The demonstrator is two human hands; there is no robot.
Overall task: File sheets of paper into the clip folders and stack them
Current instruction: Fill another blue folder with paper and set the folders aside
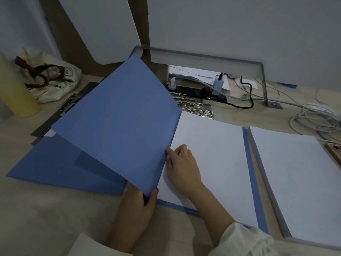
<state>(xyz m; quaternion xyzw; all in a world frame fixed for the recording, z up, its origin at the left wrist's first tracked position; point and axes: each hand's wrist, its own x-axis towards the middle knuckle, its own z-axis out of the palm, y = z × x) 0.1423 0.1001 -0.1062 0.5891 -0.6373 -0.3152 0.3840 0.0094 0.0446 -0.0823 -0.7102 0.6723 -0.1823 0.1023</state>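
Note:
A blue clip folder lies open in front of me, its front cover (118,124) lifted at a slant. My left hand (137,202) pinches the cover's near corner. White sheets (212,156) lie in the folder's right half, and my right hand (181,163) rests flat on them near the spine. Metal clips (195,107) show at the folder's far end. Another blue folder (60,169) lies flat on the left, partly under the raised cover. To the right, a stack of white paper (299,180) sits on a grey folder.
A cloth bag (53,80) and a yellow cylinder (14,89) stand at the far left. A dark clipboard (60,111) lies behind the blue folders. A power strip (208,91), chargers and tangled cables (313,119) sit under a grey shelf (203,56). A pink object (335,150) lies at the right edge.

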